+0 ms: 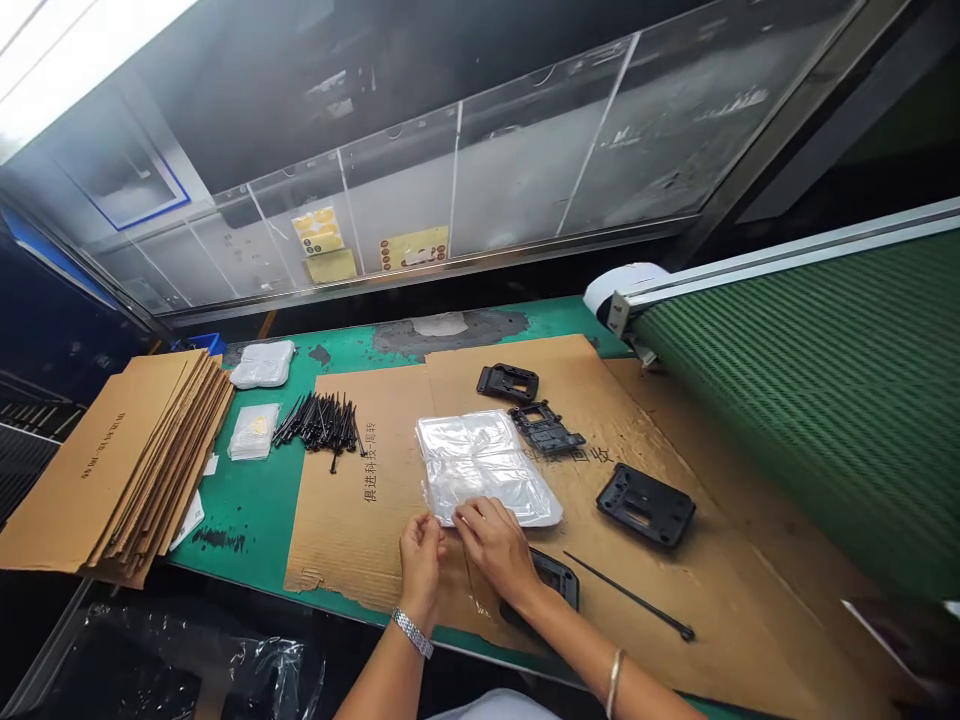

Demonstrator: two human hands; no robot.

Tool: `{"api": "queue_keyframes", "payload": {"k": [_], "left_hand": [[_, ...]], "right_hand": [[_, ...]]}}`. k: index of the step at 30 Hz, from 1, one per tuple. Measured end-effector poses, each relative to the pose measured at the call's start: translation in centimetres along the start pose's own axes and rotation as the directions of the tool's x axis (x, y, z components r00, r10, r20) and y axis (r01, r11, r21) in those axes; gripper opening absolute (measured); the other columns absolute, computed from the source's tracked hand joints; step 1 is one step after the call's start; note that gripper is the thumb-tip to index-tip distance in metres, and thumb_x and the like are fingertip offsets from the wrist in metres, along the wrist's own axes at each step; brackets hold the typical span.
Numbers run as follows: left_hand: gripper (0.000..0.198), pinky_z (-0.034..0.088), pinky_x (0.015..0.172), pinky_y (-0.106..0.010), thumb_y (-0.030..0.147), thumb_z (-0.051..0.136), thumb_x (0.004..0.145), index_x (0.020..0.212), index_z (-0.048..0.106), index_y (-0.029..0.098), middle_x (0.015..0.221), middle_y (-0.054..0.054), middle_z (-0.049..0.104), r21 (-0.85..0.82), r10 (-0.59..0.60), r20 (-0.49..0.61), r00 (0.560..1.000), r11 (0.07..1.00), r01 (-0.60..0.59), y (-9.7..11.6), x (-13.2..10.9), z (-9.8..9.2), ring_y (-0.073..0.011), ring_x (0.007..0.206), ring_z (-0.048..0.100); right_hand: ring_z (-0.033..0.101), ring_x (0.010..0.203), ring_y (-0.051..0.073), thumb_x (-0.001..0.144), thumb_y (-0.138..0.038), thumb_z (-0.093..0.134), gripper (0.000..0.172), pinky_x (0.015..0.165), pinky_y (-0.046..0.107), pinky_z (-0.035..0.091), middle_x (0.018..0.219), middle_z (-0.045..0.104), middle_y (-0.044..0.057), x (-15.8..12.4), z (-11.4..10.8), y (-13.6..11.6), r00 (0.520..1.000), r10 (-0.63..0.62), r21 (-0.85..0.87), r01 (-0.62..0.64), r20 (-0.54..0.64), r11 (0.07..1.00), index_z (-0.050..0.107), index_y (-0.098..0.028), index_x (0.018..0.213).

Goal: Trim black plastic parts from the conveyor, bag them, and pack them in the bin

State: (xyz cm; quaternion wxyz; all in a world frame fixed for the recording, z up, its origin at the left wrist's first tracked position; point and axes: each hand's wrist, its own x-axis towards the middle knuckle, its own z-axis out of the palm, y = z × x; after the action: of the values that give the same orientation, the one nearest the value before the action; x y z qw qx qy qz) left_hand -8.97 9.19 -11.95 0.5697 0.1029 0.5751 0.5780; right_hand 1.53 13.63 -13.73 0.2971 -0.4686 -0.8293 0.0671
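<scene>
A clear plastic bag [484,465] with flat, pale contents lies on a flattened cardboard sheet [360,510]. My left hand [420,560] and my right hand [491,545] both pinch the bag's near edge. A black plastic part [553,578] lies partly under my right wrist. Further off sit more black plastic parts [508,382] [545,428] [645,505], and a single black cable tie [630,595] lies to the right. A bundle of black cable ties [321,425] sits left of the bag.
A stack of flattened cardboard [127,460] overhangs the left end of the green workbench [247,545]. Small plastic packets [253,432] [262,363] lie beside it. A green conveyor belt [810,380] runs along the right, and a black plastic sack [187,670] sits below the bench.
</scene>
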Motion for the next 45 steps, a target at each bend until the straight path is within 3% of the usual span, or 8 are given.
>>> {"api": "queue_keyframes", "payload": {"k": [5,13,22,26,29,34,39,45], "left_hand": [[0.040,0.041,0.064,-0.025,0.042,0.075,0.054,0.076,0.064,0.010,0.073,-0.007,0.064,-0.085,-0.010,0.209,0.978,0.996,0.028,1.5,0.1,1.3,-0.0127,0.064,0.055],[0.028,0.044,0.065,-0.024,0.038,0.071,0.060,0.070,0.062,0.014,0.071,-0.002,0.063,-0.266,0.007,0.122,0.993,0.964,0.026,0.7,-1.2,1.4,-0.0107,0.064,0.057],[0.023,0.049,0.065,-0.025,0.026,0.048,0.082,0.074,0.064,0.012,0.076,-0.007,0.065,-0.455,-0.252,0.249,0.935,0.822,0.342,1.0,-3.7,1.1,-0.0125,0.067,0.060],[0.026,0.048,0.064,-0.022,0.023,0.044,0.085,0.073,0.064,0.012,0.071,-0.005,0.066,-0.523,-0.241,0.203,0.949,0.793,0.313,1.2,-4.2,0.6,-0.0107,0.064,0.061],[0.030,0.049,0.068,-0.025,0.025,0.040,0.087,0.077,0.065,0.011,0.073,-0.006,0.067,-0.540,-0.225,0.238,0.945,0.778,0.321,1.6,-4.7,0.5,-0.0123,0.067,0.062],[0.029,0.049,0.075,-0.028,0.024,0.040,0.086,0.082,0.066,0.011,0.081,-0.009,0.068,-0.525,-0.172,0.210,0.962,0.811,0.260,1.0,-5.6,0.4,-0.0151,0.075,0.063],[0.018,0.048,0.077,-0.028,0.022,0.050,0.080,0.085,0.064,0.012,0.088,-0.008,0.067,-0.486,-0.124,0.156,0.980,0.854,0.185,0.2,-6.0,-0.1,-0.0152,0.078,0.062],[0.051,0.047,0.071,-0.031,0.051,0.057,0.070,0.107,0.051,0.016,0.093,-0.011,0.064,-0.371,-0.129,0.249,0.960,0.903,0.218,0.7,-6.5,-0.6,-0.0206,0.085,0.061]], "right_hand": [[0.049,0.070,0.016,0.085,-0.011,0.036,0.025,0.062,0.027,0.036,0.073,0.059,0.004,-2.3,-2.7,-1.6,0.975,-0.222,0.226,0.215,0.003,0.950,0.057,-0.017,0.075],[0.045,0.062,0.015,0.086,-0.011,0.035,0.026,0.056,0.026,0.034,0.064,0.054,0.003,-3.2,-5.7,-2.2,0.976,-0.212,0.208,0.220,-0.058,0.953,0.056,-0.016,0.074],[0.049,0.060,0.015,0.089,-0.026,0.039,0.028,0.054,0.026,0.039,0.062,0.055,0.003,-3.4,-7.1,-3.5,0.956,-0.225,0.269,0.270,-0.187,0.924,0.053,-0.017,0.068],[0.055,0.067,0.017,0.084,-0.051,0.041,0.040,0.059,0.028,0.046,0.079,0.059,0.008,-3.6,-7.0,-3.1,0.976,0.102,0.482,0.002,-0.191,0.876,0.054,-0.015,0.096],[0.055,0.062,0.016,0.074,-0.060,0.047,0.049,0.057,0.028,0.048,0.081,0.061,0.007,-3.0,-6.8,-2.6,0.901,0.423,0.633,-0.385,0.098,0.672,0.054,-0.017,0.098],[0.056,0.064,0.017,0.073,-0.057,0.048,0.041,0.060,0.028,0.046,0.064,0.060,0.003,-1.9,-6.5,-2.5,0.838,0.278,0.756,-0.544,0.469,0.364,0.058,-0.018,0.069],[0.048,0.054,0.014,0.070,-0.056,0.051,0.041,0.051,0.025,0.039,0.054,0.053,0.000,-2.3,-6.5,-2.6,0.814,0.411,0.710,-0.568,0.410,0.416,0.053,-0.018,0.057],[0.049,0.058,0.013,0.076,-0.047,0.046,0.031,0.054,0.024,0.039,0.061,0.056,0.000,-2.8,-7.0,-2.7,0.877,0.206,0.699,-0.473,0.434,0.537,0.052,-0.019,0.065]]}}
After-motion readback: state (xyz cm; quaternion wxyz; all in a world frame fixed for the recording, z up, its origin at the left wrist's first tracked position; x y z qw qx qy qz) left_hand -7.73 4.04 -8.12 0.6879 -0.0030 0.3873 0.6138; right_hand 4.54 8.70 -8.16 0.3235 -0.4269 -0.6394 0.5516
